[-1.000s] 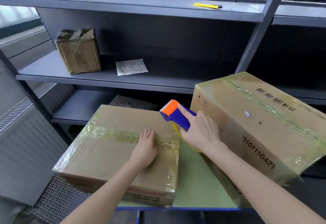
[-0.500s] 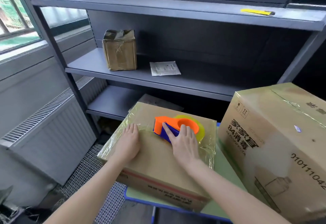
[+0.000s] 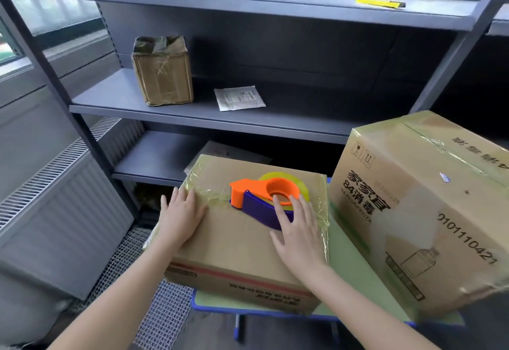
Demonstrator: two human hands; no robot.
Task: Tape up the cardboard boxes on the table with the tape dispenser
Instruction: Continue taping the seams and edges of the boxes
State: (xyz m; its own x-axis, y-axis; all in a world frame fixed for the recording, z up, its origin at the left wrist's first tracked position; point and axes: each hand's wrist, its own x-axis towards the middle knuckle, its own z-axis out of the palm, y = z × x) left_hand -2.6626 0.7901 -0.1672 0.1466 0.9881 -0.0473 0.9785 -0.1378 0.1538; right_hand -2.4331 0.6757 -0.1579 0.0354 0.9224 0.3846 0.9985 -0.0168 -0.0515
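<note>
A flat cardboard box (image 3: 237,247) wrapped in clear tape lies on the green table (image 3: 349,261). The orange and blue tape dispenser (image 3: 259,201), with its yellowish roll, lies on its side on the box top. My right hand (image 3: 300,234) rests with straight fingers against the dispenser's blue handle. My left hand (image 3: 180,214) lies flat on the box top near its left edge, over a strip of tape. A larger taped cardboard box (image 3: 424,212) with black print stands to the right on the table.
Grey metal shelves (image 3: 192,118) stand behind the table. On them are a small taped box (image 3: 162,71), a white paper packet (image 3: 239,98) and, higher up, a yellow utility knife (image 3: 381,3). A radiator (image 3: 55,184) and mesh floor are at the left.
My right hand carried the dispenser from the air onto the flat box, laid it on its side and loosened its grip. My left hand shifted left along the box top. The camera swung left.
</note>
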